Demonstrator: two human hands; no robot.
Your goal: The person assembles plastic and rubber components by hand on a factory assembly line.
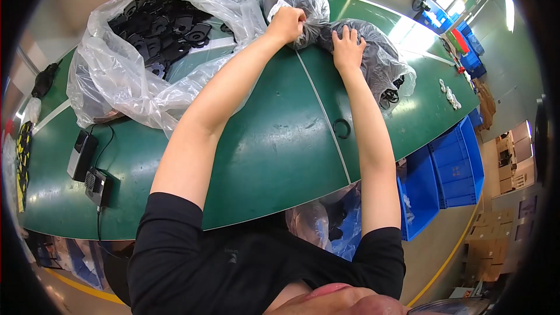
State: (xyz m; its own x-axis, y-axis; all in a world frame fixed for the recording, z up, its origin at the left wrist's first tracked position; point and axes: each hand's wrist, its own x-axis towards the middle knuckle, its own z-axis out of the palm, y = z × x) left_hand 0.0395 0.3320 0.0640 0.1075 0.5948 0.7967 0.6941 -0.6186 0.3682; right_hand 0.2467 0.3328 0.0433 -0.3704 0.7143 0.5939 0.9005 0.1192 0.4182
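Note:
At the far side of the green table, my left hand (286, 25) is closed on the gathered plastic of a filled, dark-looking clear bag (310, 4). My right hand (349, 52) lies with fingers spread on a second filled plastic bag (379, 52), just to the right of the first. Dark pieces show through this second bag near its right end. Left of my left arm, a large clear plastic bag (140, 90) stands wide at the mouth, with many flat black plastic parts (160, 32) inside.
Two small black devices (96, 186) with a cable sit on the green table (280, 140) at the left. A black ring (342, 129) and white cords (449, 94) lie on the right side. Blue crates (455, 166) stand beyond the table's right front edge.

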